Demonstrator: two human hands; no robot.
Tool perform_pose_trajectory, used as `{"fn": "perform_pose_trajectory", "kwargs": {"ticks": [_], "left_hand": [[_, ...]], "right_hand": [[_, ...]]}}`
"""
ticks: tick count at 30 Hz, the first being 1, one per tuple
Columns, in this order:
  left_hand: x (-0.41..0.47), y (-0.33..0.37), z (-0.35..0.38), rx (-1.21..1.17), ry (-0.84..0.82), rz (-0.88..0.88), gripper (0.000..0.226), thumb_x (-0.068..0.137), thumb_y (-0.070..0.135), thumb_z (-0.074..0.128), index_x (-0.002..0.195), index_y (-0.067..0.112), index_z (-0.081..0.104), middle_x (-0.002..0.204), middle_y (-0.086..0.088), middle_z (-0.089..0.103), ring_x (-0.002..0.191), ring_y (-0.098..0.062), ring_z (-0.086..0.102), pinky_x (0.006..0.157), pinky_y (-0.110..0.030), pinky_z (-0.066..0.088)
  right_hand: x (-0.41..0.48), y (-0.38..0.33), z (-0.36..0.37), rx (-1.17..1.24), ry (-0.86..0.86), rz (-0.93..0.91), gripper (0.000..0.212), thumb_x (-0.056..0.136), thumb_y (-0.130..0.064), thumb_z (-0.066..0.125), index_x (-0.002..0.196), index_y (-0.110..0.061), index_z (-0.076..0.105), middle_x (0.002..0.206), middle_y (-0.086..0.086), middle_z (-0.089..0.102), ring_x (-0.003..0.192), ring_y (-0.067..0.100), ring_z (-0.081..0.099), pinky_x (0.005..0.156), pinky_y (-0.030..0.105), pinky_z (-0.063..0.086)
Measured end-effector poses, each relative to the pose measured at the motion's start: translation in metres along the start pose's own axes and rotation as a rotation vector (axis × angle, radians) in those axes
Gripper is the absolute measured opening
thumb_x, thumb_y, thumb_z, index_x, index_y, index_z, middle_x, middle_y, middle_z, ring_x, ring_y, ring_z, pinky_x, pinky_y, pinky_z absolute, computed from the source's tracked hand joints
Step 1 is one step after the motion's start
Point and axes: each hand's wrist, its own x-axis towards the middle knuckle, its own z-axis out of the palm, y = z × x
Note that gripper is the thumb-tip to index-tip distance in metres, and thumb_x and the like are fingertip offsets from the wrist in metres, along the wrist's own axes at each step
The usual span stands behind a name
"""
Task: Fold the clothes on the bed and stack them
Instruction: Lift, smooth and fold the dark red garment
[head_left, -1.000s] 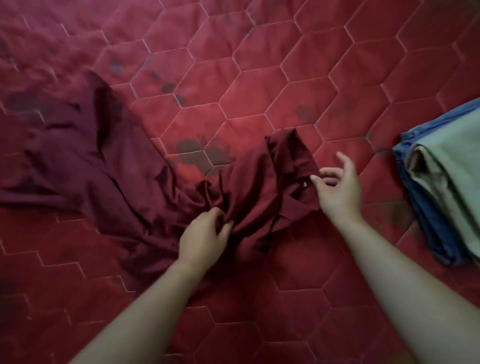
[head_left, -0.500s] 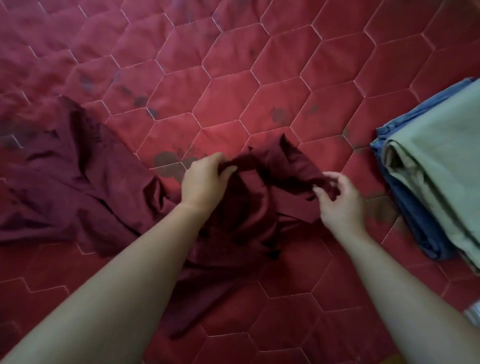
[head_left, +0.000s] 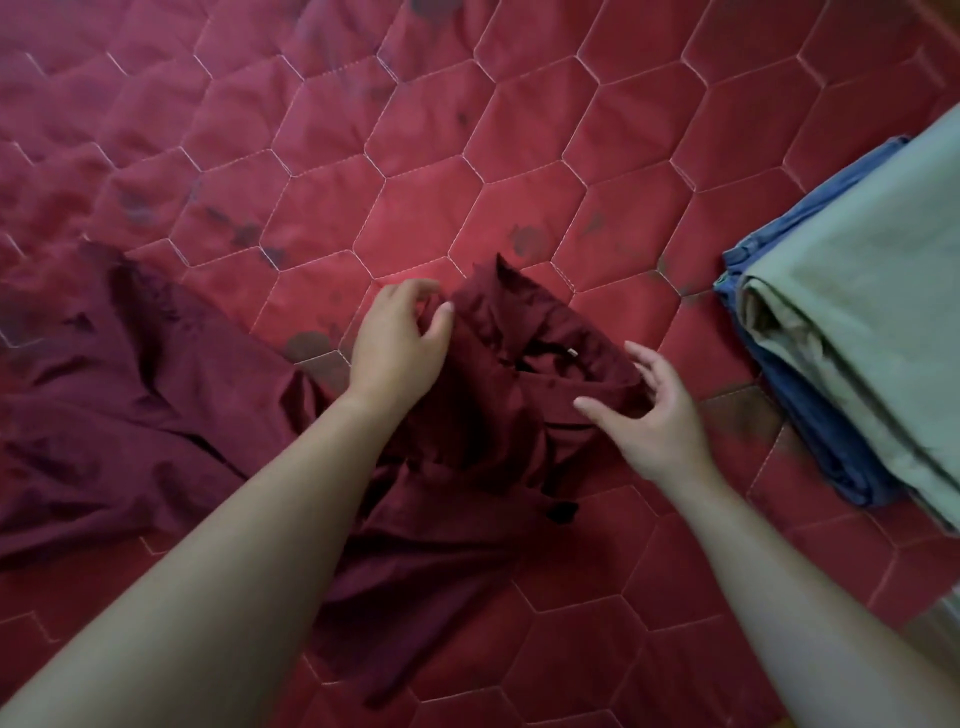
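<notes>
The left hand (head_left: 397, 345) pinches the bunched top of a crumpled dark maroon cloth garment (head_left: 493, 415). The right hand (head_left: 662, 421) is released, fingers spread, seemingly brushing its collar. The garment sprawls leftward over the red hexagon-quilted bedspread (head_left: 426, 208). To the right, a folded pale green cloth (head_left: 857, 312) lies on a folded blue cloth (head_left: 800, 410).

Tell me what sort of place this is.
Likely a bedroom: a red quilted bedcover fills the view, with a crumpled maroon garment on it and a stack of folded clothes at the right.
</notes>
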Motion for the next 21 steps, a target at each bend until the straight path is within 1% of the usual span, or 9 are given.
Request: {"fn": "perform_pose_trajectory", "kwargs": {"ticks": [2, 5, 6, 8, 10, 13, 16, 19, 21], "left_hand": [[0.012, 0.011, 0.011, 0.058, -0.037, 0.025, 0.041, 0.085, 0.043, 0.059, 0.118, 0.019, 0.057, 0.118, -0.001, 0.057, 0.110, -0.018, 0.053, 0.094, -0.033, 0.042], [0.022, 0.017, 0.021, 0.213, -0.146, 0.026, 0.053, 0.081, 0.049, 0.063, 0.123, 0.018, 0.053, 0.123, -0.002, 0.057, 0.115, -0.022, 0.051, 0.095, -0.041, 0.043], [0.023, 0.018, 0.022, 0.252, -0.152, 0.022, 0.045, 0.082, 0.046, 0.064, 0.117, 0.019, 0.057, 0.116, -0.002, 0.061, 0.111, -0.024, 0.054, 0.090, -0.040, 0.045], [0.016, 0.017, 0.017, 0.233, -0.081, 0.031, 0.019, 0.084, 0.039, 0.063, 0.087, 0.020, 0.060, 0.086, 0.000, 0.064, 0.091, -0.027, 0.058, 0.071, -0.033, 0.041], [0.002, 0.019, 0.001, 0.178, 0.008, 0.078, 0.029, 0.085, 0.035, 0.062, 0.068, 0.023, 0.043, 0.064, 0.009, 0.048, 0.071, -0.022, 0.049, 0.062, -0.030, 0.030], [-0.028, 0.031, -0.044, 0.054, 0.158, 0.165, 0.026, 0.087, 0.027, 0.061, 0.071, 0.018, 0.043, 0.064, 0.010, 0.045, 0.066, -0.017, 0.045, 0.061, -0.026, 0.025], [-0.066, 0.056, -0.109, -0.015, 0.245, 0.146, 0.016, 0.090, 0.021, 0.058, 0.084, 0.007, 0.053, 0.066, -0.005, 0.056, 0.064, -0.026, 0.053, 0.060, -0.033, 0.032], [-0.113, 0.091, -0.195, -0.067, 0.373, 0.185, 0.007, 0.090, 0.014, 0.058, 0.091, 0.008, 0.055, 0.069, -0.008, 0.058, 0.063, -0.026, 0.054, 0.061, -0.035, 0.036], [-0.147, 0.116, -0.257, -0.073, 0.462, 0.211, 0.006, 0.090, 0.013, 0.056, 0.093, 0.008, 0.055, 0.071, -0.006, 0.057, 0.064, -0.024, 0.053, 0.061, -0.033, 0.035]], "right_hand": [[0.000, 0.004, 0.000, -0.038, -0.035, -0.029, 0.070, 0.064, -0.017, 0.084, 0.123, -0.029, 0.050, 0.117, -0.007, 0.061, 0.107, 0.003, 0.058, 0.094, 0.021, 0.043], [0.002, 0.007, 0.001, -0.041, -0.016, -0.047, 0.050, 0.070, -0.008, 0.078, 0.106, -0.036, 0.056, 0.100, -0.019, 0.064, 0.096, -0.005, 0.061, 0.087, 0.015, 0.046], [0.002, 0.007, 0.001, -0.054, 0.005, -0.047, 0.042, 0.073, -0.010, 0.077, 0.099, -0.036, 0.058, 0.093, -0.022, 0.064, 0.089, -0.007, 0.062, 0.082, 0.013, 0.046], [0.000, 0.004, 0.002, -0.083, 0.036, -0.067, 0.022, 0.076, -0.015, 0.074, 0.088, -0.030, 0.063, 0.081, -0.020, 0.065, 0.076, -0.006, 0.062, 0.073, 0.011, 0.045], [-0.003, -0.008, 0.001, -0.094, 0.058, -0.113, 0.011, 0.079, -0.017, 0.072, 0.083, -0.025, 0.066, 0.075, -0.018, 0.066, 0.068, -0.007, 0.058, 0.065, 0.008, 0.043], [-0.020, -0.049, -0.005, -0.125, 0.089, -0.193, 0.005, 0.081, -0.018, 0.070, 0.081, -0.021, 0.066, 0.071, -0.011, 0.065, 0.063, -0.008, 0.055, 0.059, 0.007, 0.039], [-0.050, -0.118, -0.015, -0.157, 0.104, -0.313, 0.013, 0.083, -0.019, 0.069, 0.073, -0.022, 0.060, 0.063, -0.015, 0.057, 0.060, -0.014, 0.053, 0.054, 0.001, 0.033], [-0.094, -0.209, -0.027, -0.142, 0.057, -0.418, 0.011, 0.082, -0.021, 0.070, 0.074, -0.016, 0.063, 0.066, -0.002, 0.062, 0.060, 0.001, 0.053, 0.056, 0.011, 0.037], [-0.130, -0.272, -0.035, -0.110, 0.016, -0.507, 0.011, 0.080, -0.021, 0.071, 0.073, -0.020, 0.063, 0.067, -0.002, 0.063, 0.061, 0.003, 0.052, 0.058, 0.013, 0.038]]}}
